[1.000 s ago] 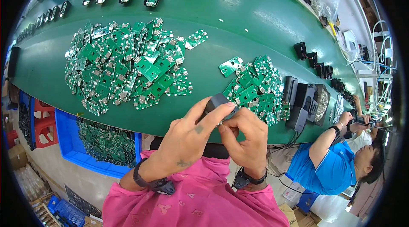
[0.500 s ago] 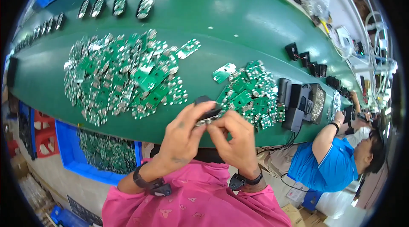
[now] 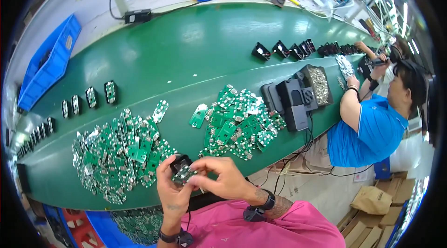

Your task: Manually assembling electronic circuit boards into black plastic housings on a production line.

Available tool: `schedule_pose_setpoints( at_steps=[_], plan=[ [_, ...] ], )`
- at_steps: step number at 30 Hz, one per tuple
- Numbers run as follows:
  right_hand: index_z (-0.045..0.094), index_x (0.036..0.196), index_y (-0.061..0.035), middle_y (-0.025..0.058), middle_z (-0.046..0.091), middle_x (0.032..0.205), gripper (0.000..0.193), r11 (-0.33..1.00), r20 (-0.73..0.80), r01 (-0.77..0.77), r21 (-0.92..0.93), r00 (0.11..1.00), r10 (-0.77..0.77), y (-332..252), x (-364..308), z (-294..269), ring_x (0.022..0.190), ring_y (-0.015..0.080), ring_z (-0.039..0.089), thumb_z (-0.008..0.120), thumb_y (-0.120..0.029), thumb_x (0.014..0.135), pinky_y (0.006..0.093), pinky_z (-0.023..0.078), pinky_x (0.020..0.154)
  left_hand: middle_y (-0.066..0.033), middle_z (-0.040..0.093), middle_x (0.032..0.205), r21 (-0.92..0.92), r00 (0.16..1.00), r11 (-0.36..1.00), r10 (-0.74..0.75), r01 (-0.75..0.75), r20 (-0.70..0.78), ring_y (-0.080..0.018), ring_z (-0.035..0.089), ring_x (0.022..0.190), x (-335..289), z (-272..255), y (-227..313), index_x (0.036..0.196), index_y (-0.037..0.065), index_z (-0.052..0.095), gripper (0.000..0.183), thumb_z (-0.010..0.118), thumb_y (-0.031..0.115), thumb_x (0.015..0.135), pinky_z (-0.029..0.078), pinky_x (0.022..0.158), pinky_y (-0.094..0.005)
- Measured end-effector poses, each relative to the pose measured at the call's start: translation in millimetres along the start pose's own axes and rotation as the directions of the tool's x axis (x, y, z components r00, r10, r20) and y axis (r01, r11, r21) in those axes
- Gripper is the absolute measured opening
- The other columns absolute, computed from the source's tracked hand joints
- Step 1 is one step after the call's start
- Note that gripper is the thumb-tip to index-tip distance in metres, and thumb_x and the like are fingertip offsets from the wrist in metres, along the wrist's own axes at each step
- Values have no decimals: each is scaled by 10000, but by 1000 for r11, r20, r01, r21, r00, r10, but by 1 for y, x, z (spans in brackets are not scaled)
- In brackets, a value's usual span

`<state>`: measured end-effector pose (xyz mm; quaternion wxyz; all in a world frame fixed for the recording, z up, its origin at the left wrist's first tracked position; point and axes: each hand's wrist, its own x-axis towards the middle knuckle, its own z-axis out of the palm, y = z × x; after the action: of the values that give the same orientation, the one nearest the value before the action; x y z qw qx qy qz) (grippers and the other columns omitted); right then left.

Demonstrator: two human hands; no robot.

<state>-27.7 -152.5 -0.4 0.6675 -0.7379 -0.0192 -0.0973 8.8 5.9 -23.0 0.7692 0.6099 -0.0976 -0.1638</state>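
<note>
Both hands, left hand [image 3: 171, 191] and right hand [image 3: 222, 180], pinch small green circuit board [image 3: 184, 173] over black housing [image 3: 179, 162] | light, stiff, fragile | grip by edges.

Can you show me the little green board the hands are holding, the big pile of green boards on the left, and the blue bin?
small green circuit board [image 3: 185, 173], head view, on its middle between the fingertips.
left pile of green circuit boards [image 3: 122, 152], head view, on the pile's centre.
blue bin [image 3: 46, 64], head view, on its side wall.

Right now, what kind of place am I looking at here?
Most likely an electronics assembly line. Heaps of small green circuit boards lie on a long green conveyor belt, black housings stand in a row, and a co-worker sits at the next station.
</note>
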Motion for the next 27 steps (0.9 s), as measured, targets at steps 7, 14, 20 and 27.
schedule_pose_setpoints(
  at_steps=[7, 14, 20, 27],
  plan=[
    [658, 883, -1, -23, 581, 638, 181, 888, 96, -367, 279, 930, 354, 6, 3, -5, 516, 16, 492, 641, -163, 963, 200, 365, 445, -133, 538, 1248, 212, 996, 973, 88, -87, 6, -198, 628, 1037, -6, -5, -9, 1279, 23, 517, 575, 746, -68, 760, 586, 789, -291],
    [615, 695, -44, -44, 536, 552, 314, 897, 165, -402, 183, 912, 375, -7, 10, -13, 484, 13, 444, 666, -222, 949, 218, 304, 419, -146, 595, 1273, 326, 972, 920, 236, -219, -14, -156, 663, 954, 4, 2, -15, 1224, 52, 618, 466, 688, -80, 783, 558, 637, -236],
    [651, 792, 7, 118, 495, 550, 281, 981, 107, -139, -135, 982, 154, -3, -3, 1, 466, 131, 399, 668, -240, 924, 325, 336, 448, -190, 643, 1188, 592, 913, 740, 407, -319, -17, -296, 679, 1000, 9, 2, -3, 1197, 58, 637, 475, 670, -58, 738, 547, 807, -347],
    [621, 741, -13, 19, 584, 593, 311, 925, -7, -360, 120, 932, 363, 5, -10, 7, 493, 78, 487, 613, -228, 967, 256, 367, 443, -212, 645, 1193, 644, 891, 675, 452, -361, 27, -387, 651, 1058, 9, 7, -8, 1221, 59, 633, 498, 642, -40, 733, 525, 886, -406]
  ],
)
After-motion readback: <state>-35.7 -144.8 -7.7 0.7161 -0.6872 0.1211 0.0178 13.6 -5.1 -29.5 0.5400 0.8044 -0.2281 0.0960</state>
